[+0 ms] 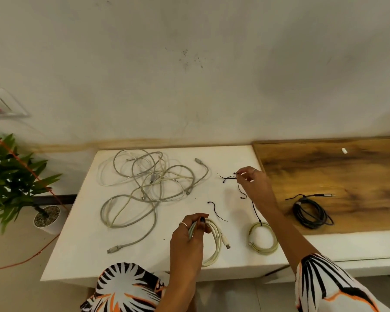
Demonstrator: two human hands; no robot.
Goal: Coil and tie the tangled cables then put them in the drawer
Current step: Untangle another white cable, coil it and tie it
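Observation:
My left hand (pixel 190 233) grips a coiled white cable (pixel 215 240) at the near edge of the white table (pixel 81 233). My right hand (pixel 252 183) reaches further back and pinches a thin black tie (pixel 229 177) from a small bunch lying on the table. Another black tie (pixel 216 210) lies loose between my hands. A pale yellowish coil (pixel 262 238) with a black tie on it rests under my right forearm. A tangle of grey and white cables (pixel 149 183) spreads over the table's left and middle. No drawer is in view.
A tied black coiled cable (pixel 310 212) lies on the wooden surface (pixel 347 172) to the right, with a small white object (pixel 344 150) at the back. A potted plant (pixel 14 183) and an orange cord (pixel 32 176) stand on the left. A wall runs right behind.

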